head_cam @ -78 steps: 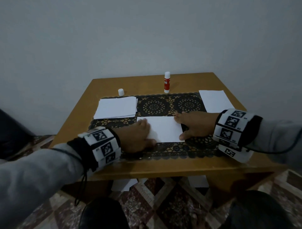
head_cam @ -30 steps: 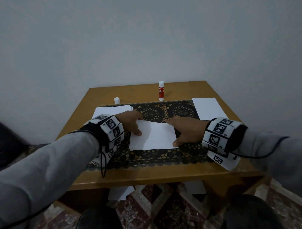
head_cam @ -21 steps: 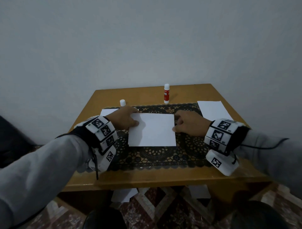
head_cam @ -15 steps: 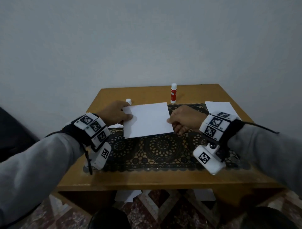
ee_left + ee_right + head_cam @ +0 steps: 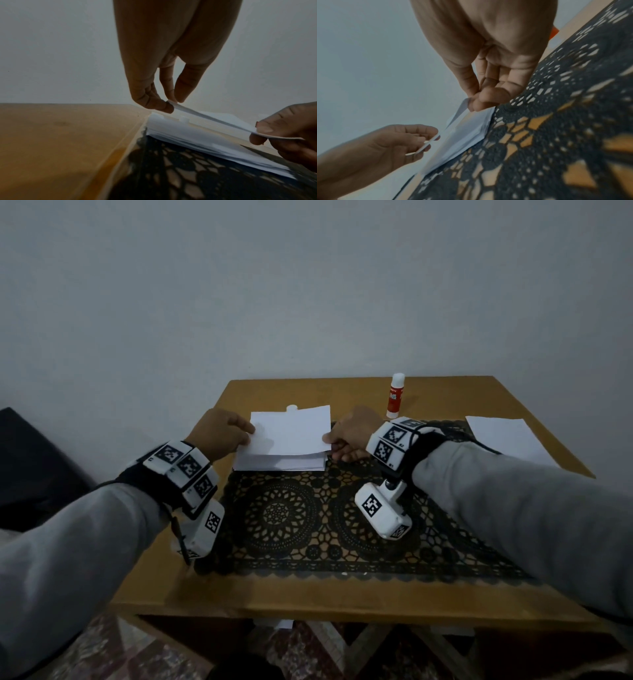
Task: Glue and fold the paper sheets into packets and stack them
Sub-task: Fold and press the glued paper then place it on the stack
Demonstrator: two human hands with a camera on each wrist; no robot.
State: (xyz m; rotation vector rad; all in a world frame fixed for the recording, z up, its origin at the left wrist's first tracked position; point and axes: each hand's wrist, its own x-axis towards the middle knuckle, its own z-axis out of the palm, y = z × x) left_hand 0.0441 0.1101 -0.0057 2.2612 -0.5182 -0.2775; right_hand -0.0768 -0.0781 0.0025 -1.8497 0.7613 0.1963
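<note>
Pinching a folded white packet (image 5: 290, 430) by its two short edges, the person holds it just above a stack of packets (image 5: 281, 463) at the far left part of the desk (image 5: 308, 594). The left hand (image 5: 219, 433) grips the packet's left edge between thumb and fingertips, and the left wrist view shows the thumb (image 5: 154, 104) under the paper with two fingers on top. The right hand (image 5: 349, 433) pinches the right edge the same way, its other fingers curled underneath. From the wrist views the packet hangs clear of the stack, with a gap of air showing between them; its near edge sits lower than its far edge. The stack lies partly on a black lace mat (image 5: 325, 518) that covers the middle of the desk and partly on bare wood beyond the mat's far edge. A red and white glue stick (image 5: 395, 396) stands upright near the back of the desk, just beyond the right hand. A small white cap (image 5: 292, 407) peeks out behind the held packet. A single flat white sheet (image 5: 507, 440) lies at the far right of the desk, well apart from the stack. Both wrists wear white bands with black square markers over grey sleeves.
</note>
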